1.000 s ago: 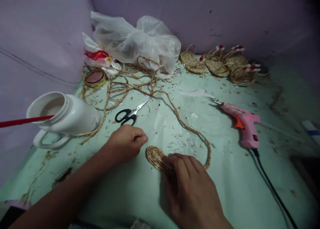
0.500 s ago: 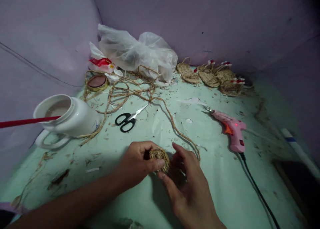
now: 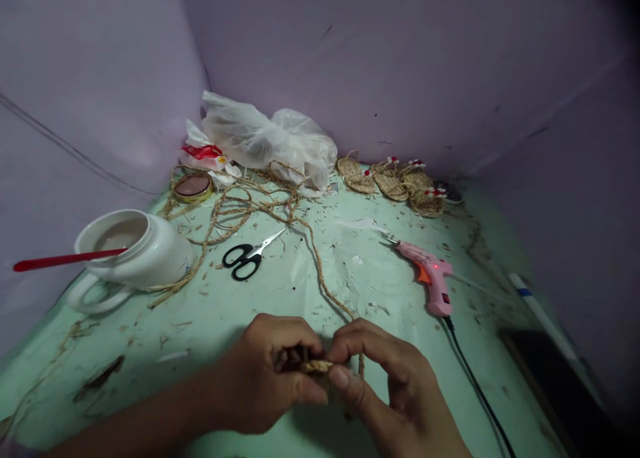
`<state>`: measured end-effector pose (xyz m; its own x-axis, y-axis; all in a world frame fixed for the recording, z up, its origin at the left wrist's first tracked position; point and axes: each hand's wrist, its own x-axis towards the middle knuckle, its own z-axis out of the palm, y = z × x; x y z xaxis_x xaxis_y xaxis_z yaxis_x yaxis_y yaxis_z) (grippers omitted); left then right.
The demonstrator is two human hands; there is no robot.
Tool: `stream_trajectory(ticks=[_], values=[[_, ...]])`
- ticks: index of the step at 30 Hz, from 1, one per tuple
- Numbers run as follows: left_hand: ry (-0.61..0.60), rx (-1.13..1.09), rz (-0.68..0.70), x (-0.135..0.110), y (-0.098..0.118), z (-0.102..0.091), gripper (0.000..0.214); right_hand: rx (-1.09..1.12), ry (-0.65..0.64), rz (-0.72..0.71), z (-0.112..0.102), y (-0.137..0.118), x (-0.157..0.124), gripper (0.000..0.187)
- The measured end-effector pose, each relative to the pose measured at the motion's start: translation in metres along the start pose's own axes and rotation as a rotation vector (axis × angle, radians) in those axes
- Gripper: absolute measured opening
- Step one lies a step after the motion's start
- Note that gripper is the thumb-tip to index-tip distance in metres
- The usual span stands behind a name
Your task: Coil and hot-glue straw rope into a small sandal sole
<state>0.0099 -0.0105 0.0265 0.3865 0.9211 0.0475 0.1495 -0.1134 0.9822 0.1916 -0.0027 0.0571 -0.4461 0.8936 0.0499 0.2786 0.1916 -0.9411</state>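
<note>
Between my hands is a small coil of braided straw rope [image 3: 318,365], turned edge-on and mostly hidden by fingers. My left hand [image 3: 275,371] grips it with the thumb below and the fingers curled over the top. The thumb and fingertips of my right hand [image 3: 380,378] pinch its right edge. From behind my right hand a length of the braided rope [image 3: 317,258] runs up the table to a loose tangle. Black-handled scissors [image 3: 253,257] lie partly opened beyond my left hand. A pink glue gun [image 3: 427,275], its red light lit, lies to the right.
A white mug [image 3: 145,251] with a red stick [image 3: 65,259] in it lies at the left. Toward the wall are a plastic bag [image 3: 270,138], a tape roll [image 3: 193,186] and several woven straw pieces [image 3: 390,183]. A dark flat object [image 3: 540,371] and a white marker-like stick [image 3: 543,315] lie at right.
The coil has tipped from showing its spiral face to edge-on. My right hand has closed in from beside it to pinch its edge. The camera view has shifted.
</note>
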Motion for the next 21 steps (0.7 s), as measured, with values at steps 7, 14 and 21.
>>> stream_trajectory(ticks=[7, 14, 21], values=[[0.068, 0.04, 0.202, -0.004, 0.001, 0.006, 0.011, 0.072, -0.018, 0.13, 0.005, 0.001, -0.008, 0.021], [0.161, 0.045, 0.07, -0.001, 0.001, 0.005, 0.005, 0.197, 0.026, 0.179, 0.008, 0.012, -0.006, 0.013], [0.142, 0.065, -0.179, 0.004, 0.001, 0.007, 0.013, -0.037, 0.157, -0.05, 0.011, 0.007, 0.01, 0.009]])
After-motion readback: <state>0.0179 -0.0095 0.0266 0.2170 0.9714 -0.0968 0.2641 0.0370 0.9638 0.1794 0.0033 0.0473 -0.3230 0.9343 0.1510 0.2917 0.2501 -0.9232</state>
